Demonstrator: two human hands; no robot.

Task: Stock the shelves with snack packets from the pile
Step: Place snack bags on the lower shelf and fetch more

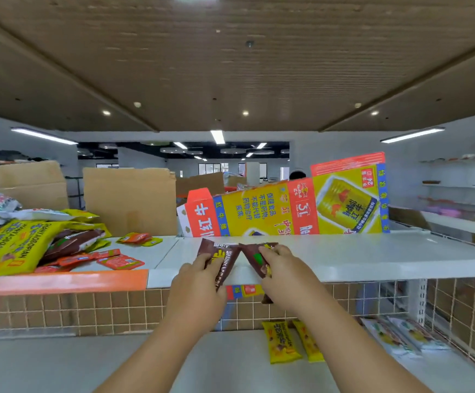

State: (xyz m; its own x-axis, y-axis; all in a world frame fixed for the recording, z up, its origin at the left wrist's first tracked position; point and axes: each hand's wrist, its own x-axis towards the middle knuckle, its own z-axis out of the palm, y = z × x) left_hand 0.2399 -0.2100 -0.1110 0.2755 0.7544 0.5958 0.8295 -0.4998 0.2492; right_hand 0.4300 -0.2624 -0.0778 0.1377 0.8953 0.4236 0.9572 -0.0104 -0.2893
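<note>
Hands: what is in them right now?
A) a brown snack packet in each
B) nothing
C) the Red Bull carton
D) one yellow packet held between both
A: the left hand grips one brown snack packet and the right hand grips a second brown packet, at the white shelf's front edge.

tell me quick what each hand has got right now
left hand: fingers curled round the left brown packet, at the upper shelf edge.
right hand: fingers grip the right brown packet.

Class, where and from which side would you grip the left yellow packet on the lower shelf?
Left yellow packet: probably pinch its near short end from the front. It lies flat, pointing toward you, with another yellow packet close along its right side.
</note>
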